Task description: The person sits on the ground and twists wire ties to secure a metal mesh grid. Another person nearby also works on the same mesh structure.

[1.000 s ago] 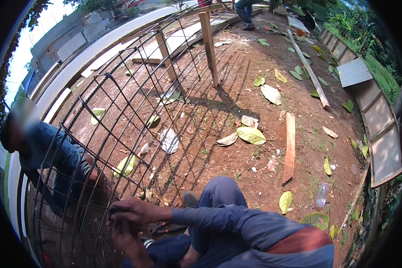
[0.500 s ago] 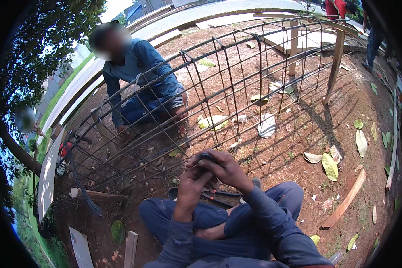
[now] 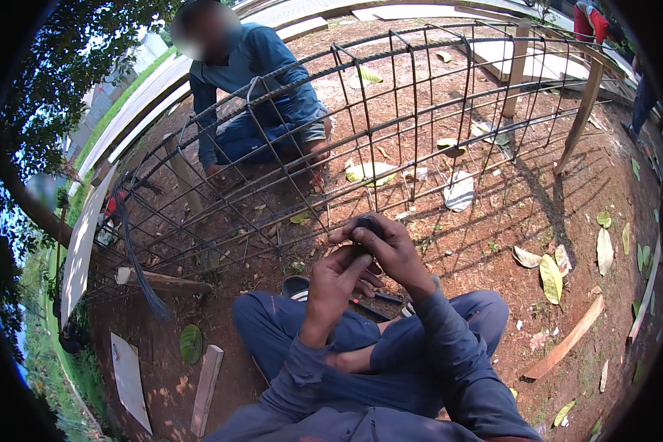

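Mid-frame, the right hand (image 3: 395, 247) has its fingers closed on a small dark object (image 3: 370, 224); the left hand (image 3: 333, 283) bunches just below, its grip unclear. A slackened right thumb could drop the object toward the crossed legs (image 3: 276, 324).

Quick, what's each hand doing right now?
Left hand: curled; can't tell if it's holding anything.
Right hand: closed on a small dark object.

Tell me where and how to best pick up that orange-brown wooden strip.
Probably around the middle of the orange-brown wooden strip, pinching both long edges from above with the right hand, once free of the small dark object. The strip lies flat on the soil to the right, long and narrow.
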Available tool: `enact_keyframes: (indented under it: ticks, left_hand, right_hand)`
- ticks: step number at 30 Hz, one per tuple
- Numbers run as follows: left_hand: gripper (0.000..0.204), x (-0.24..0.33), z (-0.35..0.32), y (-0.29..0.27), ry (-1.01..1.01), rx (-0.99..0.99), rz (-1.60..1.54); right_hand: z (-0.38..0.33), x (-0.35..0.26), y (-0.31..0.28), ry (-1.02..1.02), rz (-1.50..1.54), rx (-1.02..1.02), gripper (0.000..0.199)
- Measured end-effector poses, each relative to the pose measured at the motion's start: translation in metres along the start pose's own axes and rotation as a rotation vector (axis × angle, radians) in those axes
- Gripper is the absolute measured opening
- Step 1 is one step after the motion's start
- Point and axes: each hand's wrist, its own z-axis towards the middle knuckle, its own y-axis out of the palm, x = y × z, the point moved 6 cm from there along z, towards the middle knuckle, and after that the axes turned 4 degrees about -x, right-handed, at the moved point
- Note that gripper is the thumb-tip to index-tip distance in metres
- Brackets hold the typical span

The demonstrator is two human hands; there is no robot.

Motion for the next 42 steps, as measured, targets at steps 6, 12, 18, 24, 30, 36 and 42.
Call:
enact_keyframes:
  ticks: [6,12,18,24,30,36,42]
  left_hand:
    - [0.025,0.016,-0.019,-0.021,0.061,0.165,0.163]
    - [0.031,0.028,-0.009,-0.017,0.121,0.197,0.158]
    - [0.021,0.003,0.004,-0.014,0.068,0.188,-0.170]
    - [0.016,0.001,0.003,-0.028,0.096,0.277,-0.203]
    - [0.013,0.008,-0.001,-0.034,0.234,0.397,-0.204]
    - [0.014,0.012,-0.003,-0.035,0.310,0.440,-0.301]
    - [0.013,0.004,-0.009,-0.021,0.264,0.353,-0.358]
  right_hand:
    - [0.003,0.028,-0.023,0.016,0.564,0.153,0.027]
    - [0.002,0.025,-0.013,0.074,0.582,0.132,0.028]
    - [-0.001,0.021,-0.009,0.111,0.545,0.042,0.030]
    - [0.001,0.011,0.001,0.167,0.476,-0.024,0.044]
    - [0.000,0.011,-0.002,0.189,0.357,-0.017,0.046]
    - [0.006,0.013,-0.007,-0.044,0.470,0.138,0.038]
    - [0.003,0.019,-0.005,-0.086,0.655,0.329,0.027]
